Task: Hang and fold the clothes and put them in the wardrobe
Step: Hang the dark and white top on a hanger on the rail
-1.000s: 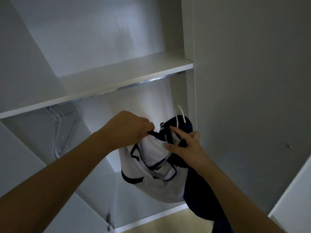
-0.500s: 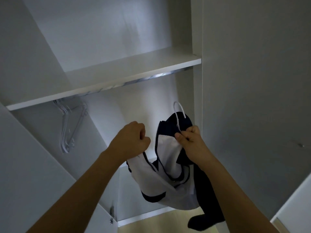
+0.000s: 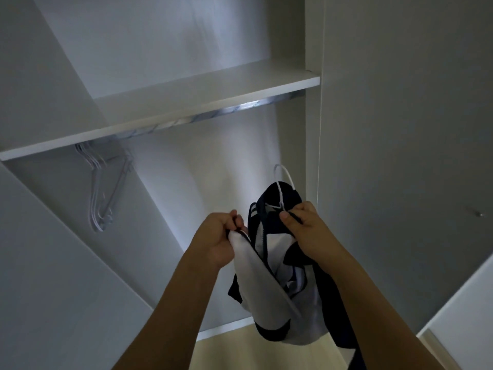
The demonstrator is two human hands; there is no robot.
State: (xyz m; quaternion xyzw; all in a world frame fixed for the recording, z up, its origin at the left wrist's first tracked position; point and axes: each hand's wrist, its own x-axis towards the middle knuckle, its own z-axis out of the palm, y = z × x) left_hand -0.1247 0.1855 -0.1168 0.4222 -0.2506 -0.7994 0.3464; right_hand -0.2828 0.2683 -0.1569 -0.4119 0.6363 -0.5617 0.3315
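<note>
The white and navy garment hangs in front of the open wardrobe, below its rail. The left hand has its fingers curled round the white edge; the right hand pinches the navy collar at the white hanger. Empty hangers hang far left.

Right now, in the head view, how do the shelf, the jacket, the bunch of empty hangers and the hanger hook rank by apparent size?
1. shelf, spanning most of the wardrobe.
2. jacket, though it is nearer the camera, held in both hands.
3. bunch of empty hangers.
4. hanger hook, smallest.
</note>
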